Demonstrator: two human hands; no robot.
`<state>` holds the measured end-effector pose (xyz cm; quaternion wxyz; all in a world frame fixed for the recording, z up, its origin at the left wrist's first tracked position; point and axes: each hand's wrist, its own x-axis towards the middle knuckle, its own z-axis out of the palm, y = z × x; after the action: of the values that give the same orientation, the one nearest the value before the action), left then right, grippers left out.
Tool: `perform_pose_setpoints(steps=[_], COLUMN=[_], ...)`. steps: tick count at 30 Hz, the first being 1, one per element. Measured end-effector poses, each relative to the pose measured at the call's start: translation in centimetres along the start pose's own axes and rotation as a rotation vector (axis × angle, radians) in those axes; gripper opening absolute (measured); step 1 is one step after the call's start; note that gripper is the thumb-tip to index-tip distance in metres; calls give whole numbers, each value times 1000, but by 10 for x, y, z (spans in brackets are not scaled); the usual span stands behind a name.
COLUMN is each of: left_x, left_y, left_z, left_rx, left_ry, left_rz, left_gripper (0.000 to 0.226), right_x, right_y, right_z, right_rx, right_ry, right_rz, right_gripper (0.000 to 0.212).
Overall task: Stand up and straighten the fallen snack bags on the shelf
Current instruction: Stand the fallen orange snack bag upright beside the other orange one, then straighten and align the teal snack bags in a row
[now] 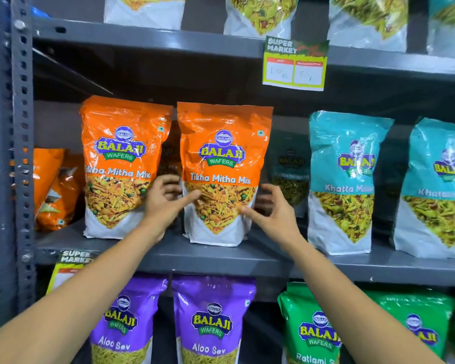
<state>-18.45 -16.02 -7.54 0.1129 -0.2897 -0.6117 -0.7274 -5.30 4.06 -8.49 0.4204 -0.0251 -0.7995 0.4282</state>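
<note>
Pinching both lower edges, thumbs in front and fingers curled behind, left hand (166,203) and right hand (271,210) grip the orange Tikha Mitha Mix bag (222,158), upright on the middle shelf (221,258) beside its twin bag (121,153).

Upright in front: 2 orange bags (222,153), 2 teal bags (347,179), 2 purple bags (210,311); also 2 hands (161,206).

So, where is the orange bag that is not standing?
In the head view the fallen orange bag lies tilted at the far left of the middle shelf, between the grey post and the left Tikha Mitha Mix bag.
</note>
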Motion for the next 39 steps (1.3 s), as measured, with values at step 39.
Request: perform_pose_setpoints(steps=[39], left_x=[-53], left_y=[33], left_z=[252], left_rx=[131], left_ry=[133], left_rz=[-3], left_gripper=[12], right_x=[28], right_y=[70], right_z=[-234], right_rx=[164], right_ry=[354], right_rz=[189], right_gripper=[15])
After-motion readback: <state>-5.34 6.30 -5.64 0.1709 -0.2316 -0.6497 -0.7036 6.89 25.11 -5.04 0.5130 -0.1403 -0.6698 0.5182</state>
